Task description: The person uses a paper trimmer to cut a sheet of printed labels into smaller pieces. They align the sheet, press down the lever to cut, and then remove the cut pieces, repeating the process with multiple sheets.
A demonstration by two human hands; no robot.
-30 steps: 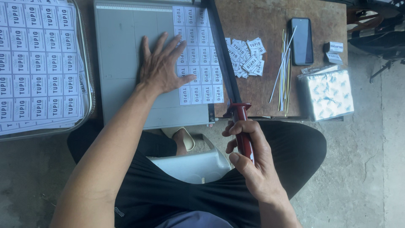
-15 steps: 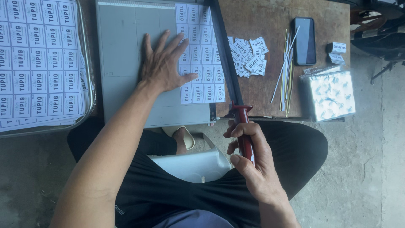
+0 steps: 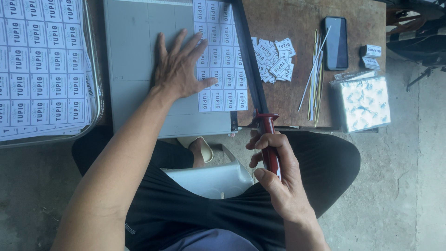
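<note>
The grey paper cutter (image 3: pixel 139 69) fills the middle of my view, sitting on the brown wooden table (image 3: pixel 288 23). Its black blade arm (image 3: pixel 248 60) has its long axis running from about 11 o'clock near the top edge down to 5 o'clock, ending in the red handle (image 3: pixel 270 148), which points toward me past the table edge. At 9 o'clock a metal tray (image 3: pixel 95 69) holds full label sheets (image 3: pixel 42 65). My left hand (image 3: pixel 179 69) lies flat with fingers spread wide, pressing a label sheet (image 3: pixel 220 51) onto the cutter bed against the blade. My right hand (image 3: pixel 276 179) is wrapped around the red handle. At 2 o'clock lie a wrapped packet (image 3: pixel 364 102), a black phone (image 3: pixel 336 42), thin sticks (image 3: pixel 316 74) and a heap of cut labels (image 3: pixel 274 59).
</note>
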